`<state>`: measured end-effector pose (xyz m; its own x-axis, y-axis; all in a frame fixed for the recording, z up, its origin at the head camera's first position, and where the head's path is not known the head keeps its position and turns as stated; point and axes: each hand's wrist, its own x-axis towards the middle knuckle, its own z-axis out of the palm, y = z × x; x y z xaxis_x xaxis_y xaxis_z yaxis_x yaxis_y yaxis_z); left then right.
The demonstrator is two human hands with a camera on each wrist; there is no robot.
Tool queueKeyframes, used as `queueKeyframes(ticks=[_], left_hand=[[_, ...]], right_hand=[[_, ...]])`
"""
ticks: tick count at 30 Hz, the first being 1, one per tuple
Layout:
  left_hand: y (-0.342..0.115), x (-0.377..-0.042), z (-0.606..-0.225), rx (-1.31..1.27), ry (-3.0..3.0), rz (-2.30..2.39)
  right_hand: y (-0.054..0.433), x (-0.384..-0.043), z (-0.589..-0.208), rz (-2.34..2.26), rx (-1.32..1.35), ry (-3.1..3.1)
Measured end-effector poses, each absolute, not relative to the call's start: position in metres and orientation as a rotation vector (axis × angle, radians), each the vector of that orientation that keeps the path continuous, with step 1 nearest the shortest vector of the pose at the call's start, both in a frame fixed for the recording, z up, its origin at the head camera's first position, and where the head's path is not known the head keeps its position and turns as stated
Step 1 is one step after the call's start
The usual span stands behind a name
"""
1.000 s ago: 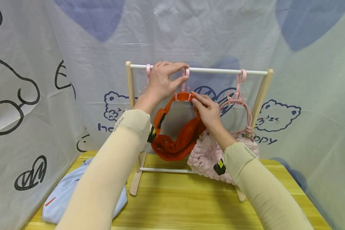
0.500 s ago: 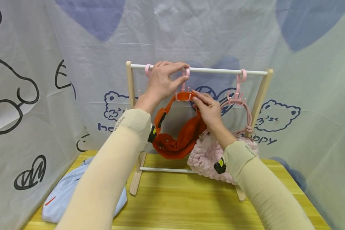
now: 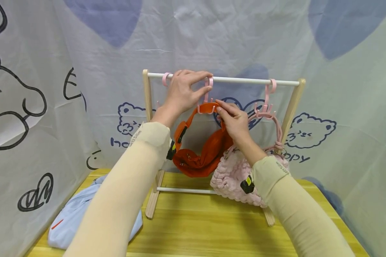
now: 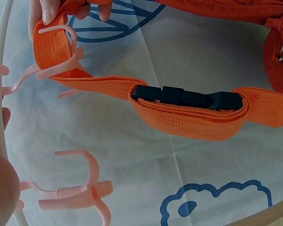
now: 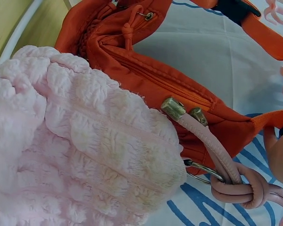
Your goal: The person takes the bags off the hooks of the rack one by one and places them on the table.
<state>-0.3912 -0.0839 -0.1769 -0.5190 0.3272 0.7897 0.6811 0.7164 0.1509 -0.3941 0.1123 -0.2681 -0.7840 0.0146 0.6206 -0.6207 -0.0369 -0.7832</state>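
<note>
My left hand (image 3: 184,89) is at the white rail of a small rack, thumb and forefinger pinching the top of the middle pink hook (image 3: 207,95). Over that hook's prongs runs the strap (image 4: 106,86) of an orange waist bag (image 3: 196,165), which hangs below in a loop. A black buckle (image 4: 188,98) sits in a folded part of the strap. My right hand (image 3: 234,122) pinches the strap just right of the prongs. Beside it, a puffy pink bag (image 3: 229,176) hangs by its knotted handle (image 5: 240,186) from the right pink hook (image 3: 266,96), overlapping the orange bag in the right wrist view.
The rack has wooden legs (image 3: 292,107) and a lower white bar (image 3: 186,190). Another pink hook (image 4: 85,193) hangs left of my left hand. A light blue bag (image 3: 72,217) lies on the wooden table (image 3: 193,228) at left. A printed curtain (image 3: 225,43) stands behind.
The orange bag has shifted slightly up and right, with my right hand moving a little right along with the strap. My left hand keeps its place on the hook.
</note>
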Motion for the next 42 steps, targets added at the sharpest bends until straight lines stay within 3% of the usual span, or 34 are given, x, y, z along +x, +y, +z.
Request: queueKeyframes(ticks=[42], left_hand=[[-0.083, -0.39, -0.177, -0.743, -2.143, -0.575]], right_hand=[[0.11, -0.391, -0.248, 1.917, 0.562, -1.797]])
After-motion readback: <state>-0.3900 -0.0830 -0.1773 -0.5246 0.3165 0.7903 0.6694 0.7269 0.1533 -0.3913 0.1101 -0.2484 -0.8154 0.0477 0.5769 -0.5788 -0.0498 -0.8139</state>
